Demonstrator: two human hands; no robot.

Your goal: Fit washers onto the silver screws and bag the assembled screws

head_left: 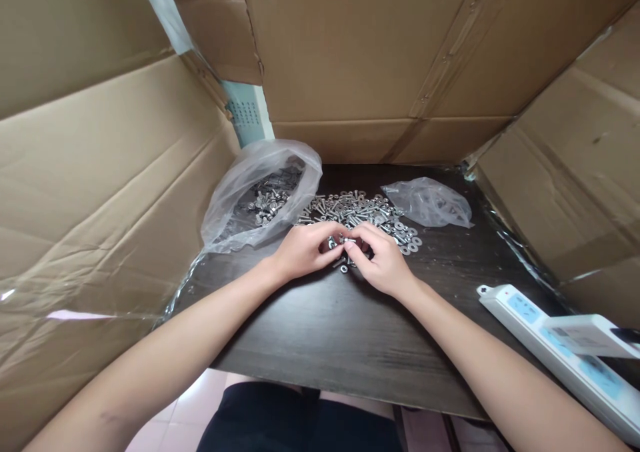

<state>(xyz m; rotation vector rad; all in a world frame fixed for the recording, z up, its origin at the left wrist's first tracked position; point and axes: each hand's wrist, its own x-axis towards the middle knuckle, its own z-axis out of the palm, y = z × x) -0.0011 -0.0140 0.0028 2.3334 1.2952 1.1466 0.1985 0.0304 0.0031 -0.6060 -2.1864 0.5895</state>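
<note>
My left hand (311, 249) and my right hand (379, 257) meet over the near edge of a pile of loose hardware. Between their fingertips is a small silvery bolt (352, 241), lying roughly sideways. Fingers of both hands are closed in a pinch around it; whether a nut or washer sits on the bolt is too small to tell. Other shiny metal pieces (331, 242) show inside the curl of my left hand. The pile of bolts, nuts and washers (367, 209) spreads just beyond my hands, partly hidden by them. One loose nut (344, 269) lies below my fingertips.
An open clear plastic bag (225, 205) with more bolts stands at the left. Another plastic bag (430, 202) lies at the right. A white power strip (530, 325) with a plug-in adapter rests on the dark table (300, 332). Cardboard walls (370, 45) surround the tabletop.
</note>
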